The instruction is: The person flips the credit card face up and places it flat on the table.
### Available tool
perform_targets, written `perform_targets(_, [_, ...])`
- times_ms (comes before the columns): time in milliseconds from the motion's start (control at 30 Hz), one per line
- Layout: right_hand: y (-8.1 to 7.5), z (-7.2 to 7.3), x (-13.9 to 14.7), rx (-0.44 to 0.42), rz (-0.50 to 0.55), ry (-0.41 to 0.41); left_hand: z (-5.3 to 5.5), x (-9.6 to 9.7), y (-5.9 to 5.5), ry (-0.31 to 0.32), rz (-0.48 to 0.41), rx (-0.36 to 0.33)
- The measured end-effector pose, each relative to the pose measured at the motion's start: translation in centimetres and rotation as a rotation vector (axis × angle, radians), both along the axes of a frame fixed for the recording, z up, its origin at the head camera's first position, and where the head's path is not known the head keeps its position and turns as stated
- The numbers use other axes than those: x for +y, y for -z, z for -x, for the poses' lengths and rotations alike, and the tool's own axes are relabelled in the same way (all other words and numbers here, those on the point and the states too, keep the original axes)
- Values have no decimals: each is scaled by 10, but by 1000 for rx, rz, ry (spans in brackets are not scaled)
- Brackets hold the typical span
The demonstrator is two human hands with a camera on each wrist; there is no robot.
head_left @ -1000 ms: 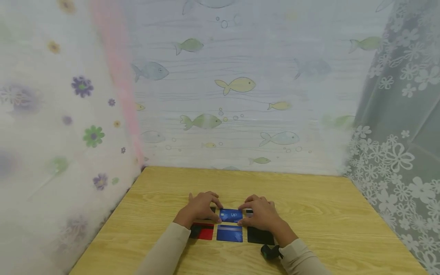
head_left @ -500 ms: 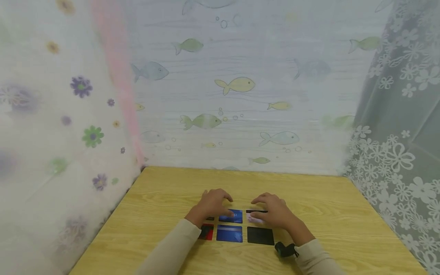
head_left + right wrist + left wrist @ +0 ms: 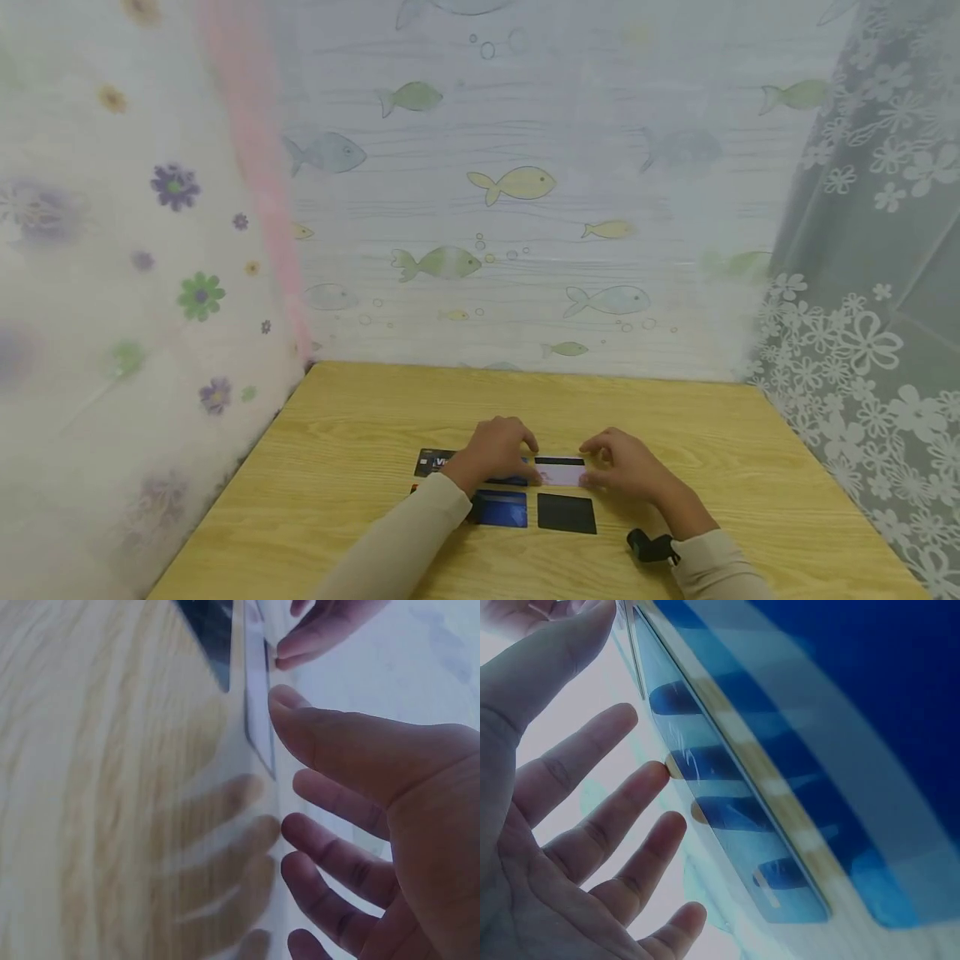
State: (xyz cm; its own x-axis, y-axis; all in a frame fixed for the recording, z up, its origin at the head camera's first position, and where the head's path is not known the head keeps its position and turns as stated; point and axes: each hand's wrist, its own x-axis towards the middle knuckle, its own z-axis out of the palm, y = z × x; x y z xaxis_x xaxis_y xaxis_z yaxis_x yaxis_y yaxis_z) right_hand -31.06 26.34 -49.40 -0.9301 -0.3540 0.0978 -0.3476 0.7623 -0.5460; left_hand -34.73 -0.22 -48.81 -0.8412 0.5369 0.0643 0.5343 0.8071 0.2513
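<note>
In the head view, a pinkish-white card (image 3: 560,475) with a black stripe lies flat between my two hands. My left hand (image 3: 498,450) is at its left edge, thumb and fingers apart, over most of a blue card (image 3: 517,481). At the right edge is my right hand (image 3: 626,467), fingers bent and thumb tip right at the card. The left wrist view shows the left fingers (image 3: 615,817) spread loosely, mirrored in the glossy blue card. In the right wrist view, the right thumb (image 3: 315,735) is beside the pale card's edge, other fingers loosely curved over the wood.
In the front row lie a plain black card (image 3: 567,513) and a striped blue card (image 3: 504,510); a red card is mostly hidden by my left arm. A black chip card (image 3: 433,462) is at the back left. Fish-print curtain (image 3: 517,275) hangs behind the wooden table (image 3: 360,417).
Both hands have shifted right, from around the blue VIP card to around the pinkish-white card. The black chip card at the back left has come into view; the cards look unmoved.
</note>
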Motion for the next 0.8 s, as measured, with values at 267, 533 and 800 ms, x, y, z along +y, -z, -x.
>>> perform_targets(267, [3,0,4,-33,7,-6,-2,8,-2,-32,-36,-81])
perform_targets(533, [-2,-2,2,-69,-30,-1,1,17,-8,-78,-1,-144])
perform_targets(800, [-3,-4,2,-98,-35,-6,3,20,-11,-99,35,-175])
